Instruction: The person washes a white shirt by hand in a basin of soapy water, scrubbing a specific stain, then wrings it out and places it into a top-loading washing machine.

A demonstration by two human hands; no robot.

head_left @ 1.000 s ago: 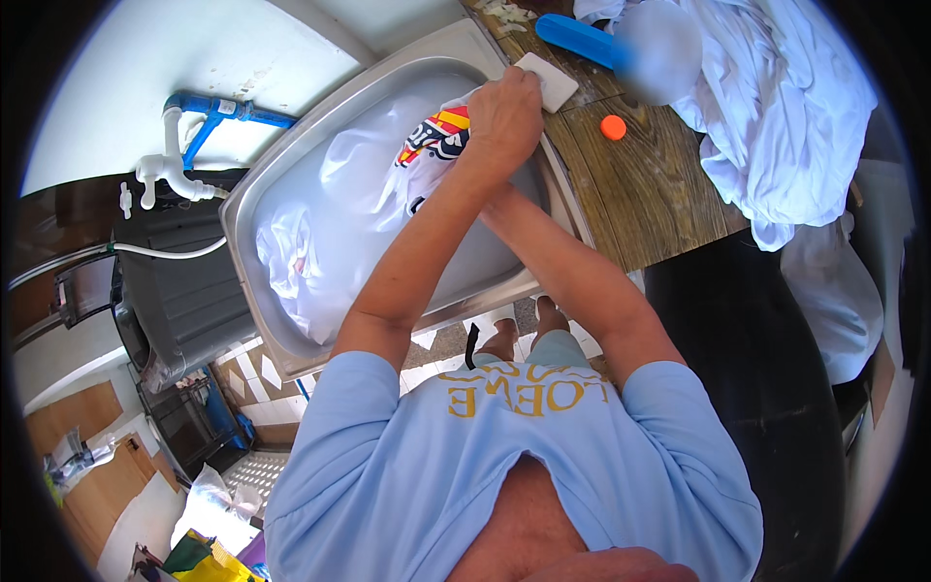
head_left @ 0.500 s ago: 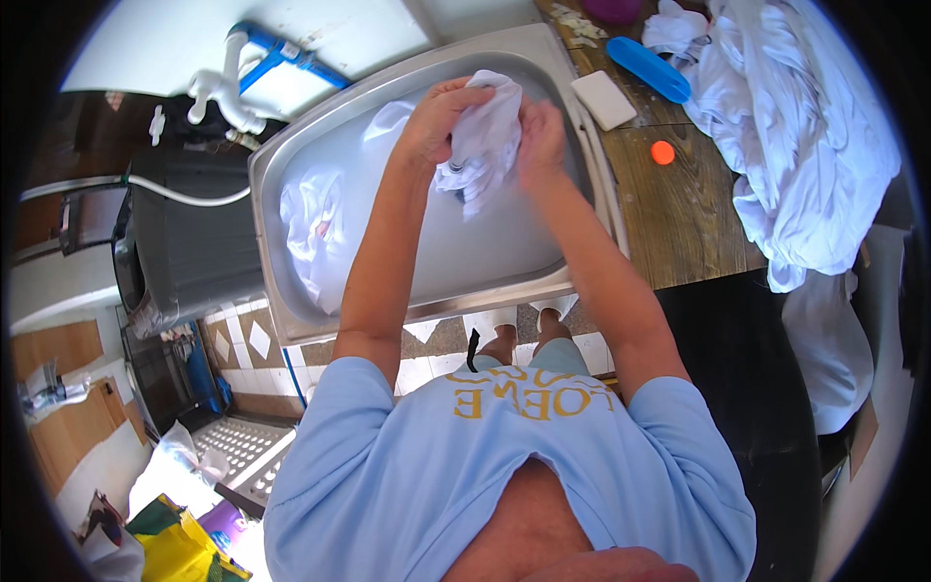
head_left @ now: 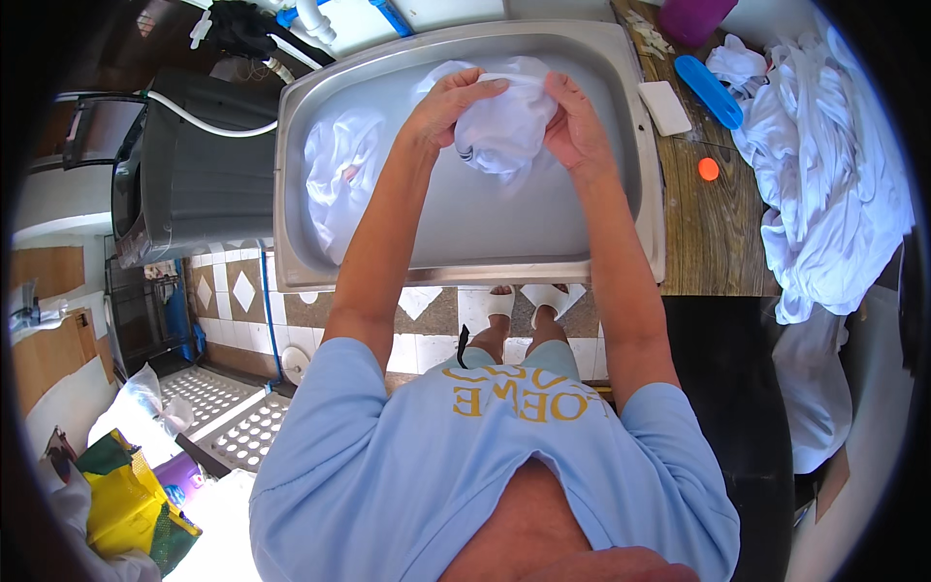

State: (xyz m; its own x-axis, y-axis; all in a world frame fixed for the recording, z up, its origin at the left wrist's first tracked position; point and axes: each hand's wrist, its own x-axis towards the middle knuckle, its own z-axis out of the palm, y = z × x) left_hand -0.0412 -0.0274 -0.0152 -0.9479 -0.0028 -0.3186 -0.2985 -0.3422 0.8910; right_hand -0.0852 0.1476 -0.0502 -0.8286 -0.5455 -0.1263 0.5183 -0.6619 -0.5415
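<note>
Between my two hands a wet white cloth [head_left: 504, 126] is stretched out, its lower part hanging down to the cloudy water. My left hand [head_left: 451, 105] pinches its left edge, thumb on top. At its right edge my right hand [head_left: 574, 121] grips it between thumb and fingers. Both hands are over a steel sink [head_left: 465, 272] filled with greyish water. Another white cloth [head_left: 339, 175] lies in the water on the sink's left side. A dark mark shows on the held cloth's lower left; what kind of garment it is cannot be made out.
Right of the sink, a wooden counter [head_left: 713, 247] carries a white bar of soap [head_left: 664, 108], a blue brush [head_left: 709, 91], an orange cap [head_left: 708, 169] and a heap of white laundry [head_left: 824, 175]. A purple container [head_left: 694, 17] stands behind. Left is a dark grey bin-like unit [head_left: 208, 170].
My hands have drawn apart, spreading the bunched cloth between them. The whole view has shifted, so the sink and counter appear further right.
</note>
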